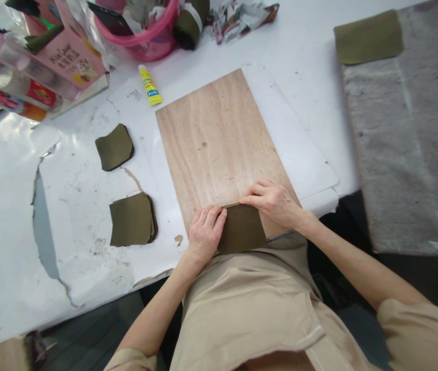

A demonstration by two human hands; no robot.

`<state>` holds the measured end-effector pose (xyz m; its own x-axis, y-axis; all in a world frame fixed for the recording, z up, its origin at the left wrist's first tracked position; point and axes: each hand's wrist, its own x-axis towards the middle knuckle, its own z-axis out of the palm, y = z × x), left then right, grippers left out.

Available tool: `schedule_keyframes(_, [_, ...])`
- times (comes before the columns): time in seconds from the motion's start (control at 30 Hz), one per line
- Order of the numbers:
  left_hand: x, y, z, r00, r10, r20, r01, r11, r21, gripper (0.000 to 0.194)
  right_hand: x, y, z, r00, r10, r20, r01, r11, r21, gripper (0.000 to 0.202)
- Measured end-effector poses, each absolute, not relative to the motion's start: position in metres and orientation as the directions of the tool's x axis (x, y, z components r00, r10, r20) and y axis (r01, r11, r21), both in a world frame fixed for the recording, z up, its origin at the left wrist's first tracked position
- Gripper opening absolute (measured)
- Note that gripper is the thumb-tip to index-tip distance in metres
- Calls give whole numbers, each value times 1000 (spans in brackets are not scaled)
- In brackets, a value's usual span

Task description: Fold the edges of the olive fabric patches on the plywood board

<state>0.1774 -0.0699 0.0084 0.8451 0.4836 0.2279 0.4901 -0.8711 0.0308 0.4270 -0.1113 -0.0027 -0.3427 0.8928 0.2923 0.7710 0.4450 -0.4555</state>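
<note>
An olive-green fabric piece (242,229) lies at the near edge of a thin wooden board (219,139), partly against my apron. Its far edge shows a narrow folded or doubled strip. My left hand (205,229) grips the far left corner, fingers bent together over it. With fingertips pinched, my right hand (270,202) holds the same edge near its right end. To the left on the table sit two stacks of similar olive pieces, a smaller stack (114,147) and a larger stack (131,220) closer to me.
A yellow glue tube (150,85) lies beyond the board's far left corner. Behind it stand a pink basket (141,44), a pink box (68,56) and bottles. A grey padded surface (404,139) with an olive piece (369,37) is at right. The white table covering (83,216) is torn.
</note>
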Motion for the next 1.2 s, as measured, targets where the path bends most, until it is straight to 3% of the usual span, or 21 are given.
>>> schedule_keyframes(0.2, [176,-70,5,845,463,269,473,-881,30,23,434,-106,1,-291,922,255,634,385,-670,23])
schedule_keyframes(0.27, [176,-69,4,842,465,272,473,-880,42,24,432,-104,4,-259,934,248,626,358,-693,23])
schedule_keyframes(0.5, [174,-68,0,831,472,294,472,-878,74,25,399,-102,5,-327,907,267,785,418,-457,17])
schedule_keyframes(1.03, [170,-68,-3,802,509,313,476,-861,180,17,396,-103,0,-294,908,300,781,409,-473,18])
schedule_keyframes(1.2, [170,-68,-3,785,550,285,509,-835,210,29,396,-104,0,-312,901,302,789,423,-447,20])
